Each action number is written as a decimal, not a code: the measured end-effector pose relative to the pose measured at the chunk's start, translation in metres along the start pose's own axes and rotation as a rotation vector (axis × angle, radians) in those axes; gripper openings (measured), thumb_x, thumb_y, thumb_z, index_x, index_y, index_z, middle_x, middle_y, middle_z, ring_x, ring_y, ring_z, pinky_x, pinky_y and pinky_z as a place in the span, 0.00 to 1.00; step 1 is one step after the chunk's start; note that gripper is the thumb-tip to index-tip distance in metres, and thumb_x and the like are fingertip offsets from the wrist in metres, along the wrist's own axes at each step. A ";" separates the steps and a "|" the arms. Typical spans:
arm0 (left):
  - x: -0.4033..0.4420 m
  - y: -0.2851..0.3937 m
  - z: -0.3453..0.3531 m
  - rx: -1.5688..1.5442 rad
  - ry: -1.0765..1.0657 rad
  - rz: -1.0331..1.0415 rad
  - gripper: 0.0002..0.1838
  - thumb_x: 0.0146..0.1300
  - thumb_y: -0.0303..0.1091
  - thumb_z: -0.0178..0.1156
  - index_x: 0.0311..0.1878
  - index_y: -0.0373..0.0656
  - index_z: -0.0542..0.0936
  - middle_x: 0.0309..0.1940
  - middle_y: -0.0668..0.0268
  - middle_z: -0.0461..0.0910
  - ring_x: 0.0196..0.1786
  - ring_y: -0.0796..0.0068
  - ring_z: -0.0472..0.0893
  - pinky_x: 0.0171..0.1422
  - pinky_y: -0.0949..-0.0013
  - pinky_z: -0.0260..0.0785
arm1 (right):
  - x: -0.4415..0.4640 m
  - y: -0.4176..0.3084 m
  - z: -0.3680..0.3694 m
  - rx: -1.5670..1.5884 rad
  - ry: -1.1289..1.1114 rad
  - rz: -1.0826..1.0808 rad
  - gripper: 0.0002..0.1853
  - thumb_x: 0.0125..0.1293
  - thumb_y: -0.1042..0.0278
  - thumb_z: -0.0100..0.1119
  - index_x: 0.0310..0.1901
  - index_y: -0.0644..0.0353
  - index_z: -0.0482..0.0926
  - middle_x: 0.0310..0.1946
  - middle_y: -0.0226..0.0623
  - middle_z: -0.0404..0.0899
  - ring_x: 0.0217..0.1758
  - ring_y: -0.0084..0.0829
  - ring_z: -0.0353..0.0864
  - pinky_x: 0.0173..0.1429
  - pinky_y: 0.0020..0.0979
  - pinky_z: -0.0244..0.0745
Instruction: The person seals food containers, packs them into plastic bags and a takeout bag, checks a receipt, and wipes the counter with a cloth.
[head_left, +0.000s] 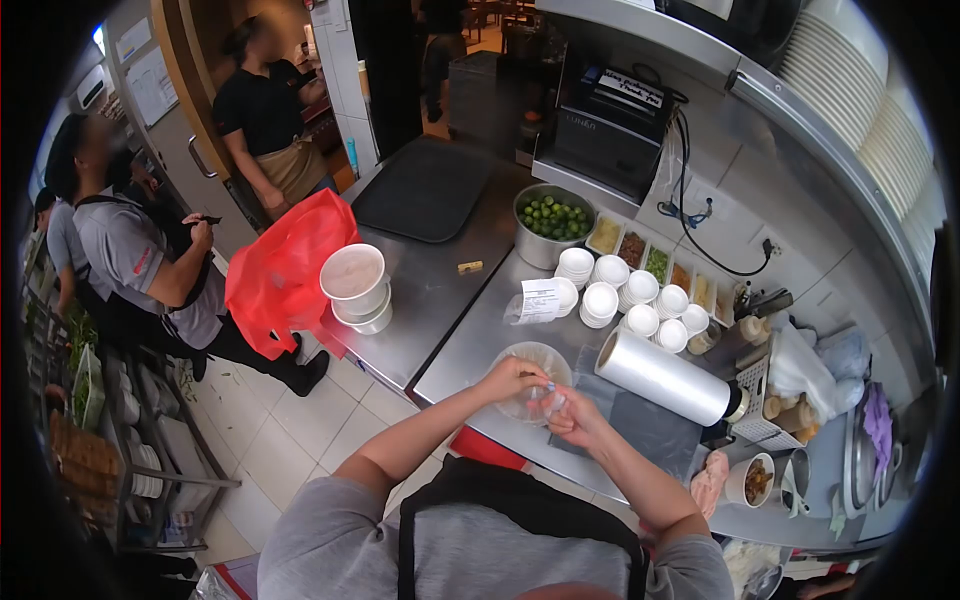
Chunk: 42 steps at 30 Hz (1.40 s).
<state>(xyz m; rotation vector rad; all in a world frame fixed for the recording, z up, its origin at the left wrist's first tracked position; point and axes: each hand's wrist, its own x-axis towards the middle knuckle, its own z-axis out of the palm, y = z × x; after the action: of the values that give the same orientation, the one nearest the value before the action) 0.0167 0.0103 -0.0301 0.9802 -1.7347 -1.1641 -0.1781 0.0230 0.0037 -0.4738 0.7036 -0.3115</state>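
Note:
Both of my hands are close together over a clear round container (pixel 528 357) on the steel counter. My left hand (pixel 515 378) is pinched at a small clear plastic item (pixel 551 398), whose exact kind is hard to make out. My right hand (pixel 574 415) has its fingers closed round the same item from the other side. Right of my hands lies a large roll of clear film (pixel 662 377), with a flat plastic sheet (pixel 640 425) below it. Several small white lidded cups (pixel 600 302) stand in stacks beyond the container, beside a printed slip (pixel 539 301).
Stacked white tubs (pixel 355 283) and a red plastic bag (pixel 285 275) occupy the left counter, near a black tray (pixel 424 188). A pot of green limes (pixel 551 222) stands by ingredient trays (pixel 656 263). Other people (pixel 150 240) stand at left, one in the doorway.

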 end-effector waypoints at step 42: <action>0.046 -0.008 -0.009 0.520 -0.666 0.058 0.12 0.42 0.44 0.59 0.21 0.45 0.78 0.19 0.62 0.76 0.25 0.64 0.75 0.39 0.62 0.60 | -0.038 0.016 -0.017 -1.846 0.572 -0.727 0.14 0.64 0.57 0.46 0.27 0.58 0.72 0.25 0.40 0.75 0.28 0.46 0.76 0.31 0.43 0.70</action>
<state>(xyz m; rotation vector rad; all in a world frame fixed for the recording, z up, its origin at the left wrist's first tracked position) 0.0092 -0.0365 -0.0268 0.8705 -2.6746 -1.0926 -0.2151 0.0477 0.0050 -2.5008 1.2426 -0.4079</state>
